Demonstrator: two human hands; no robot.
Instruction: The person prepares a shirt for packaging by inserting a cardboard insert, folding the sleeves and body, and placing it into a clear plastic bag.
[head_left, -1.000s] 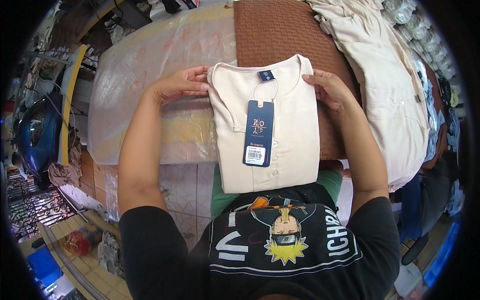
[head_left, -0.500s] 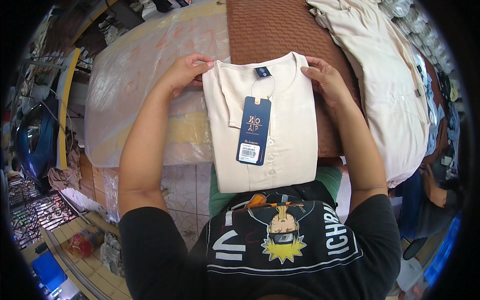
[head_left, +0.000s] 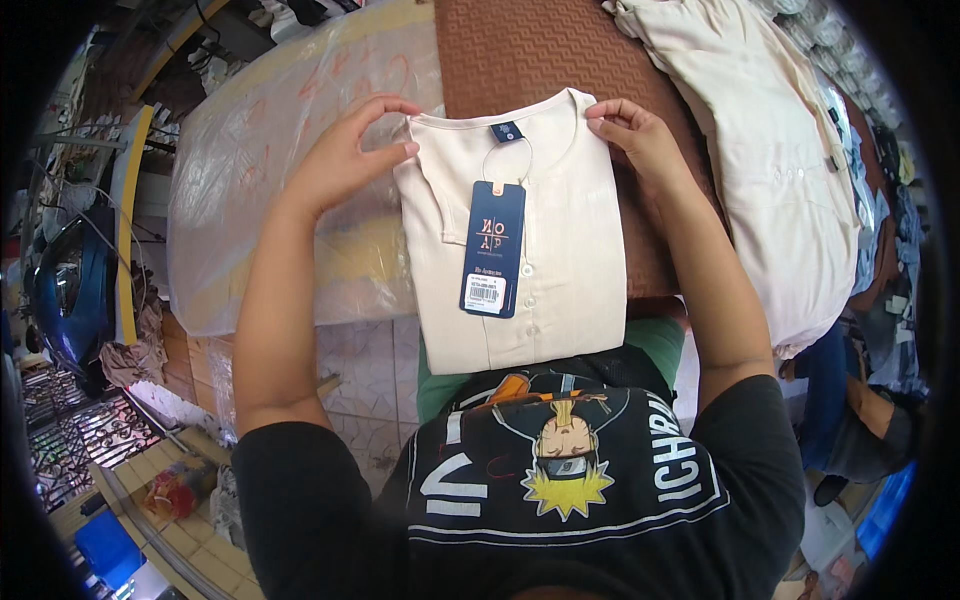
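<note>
A folded cream shirt (head_left: pixel 575 250) lies face up in front of me, its lower end near my lap. It has a round neckline, a row of buttons and a small dark neck label (head_left: pixel 507 132). A dark blue hang tag (head_left: pixel 492 248) with a white sticker rests on its front, on a thin loop. At the left shoulder corner, my left hand (head_left: pixel 355 155) is open, thumb and fingers apart beside the fabric. My right hand (head_left: pixel 640 140) pinches the right shoulder edge between thumb and fingers.
Under the shirt is a surface with a brown textured cloth (head_left: pixel 540 50) and, to the left, a plastic-wrapped pad (head_left: pixel 290 190). More cream garments (head_left: pixel 770 190) lie along the right. A person's arm (head_left: pixel 872 405) shows at far right. A yellow bar (head_left: pixel 130 230) stands at left.
The shirt has shifted slightly left and away from me, its tag moving along. My left thumb and fingers have parted from the left shoulder, while my right hand keeps its pinch.
</note>
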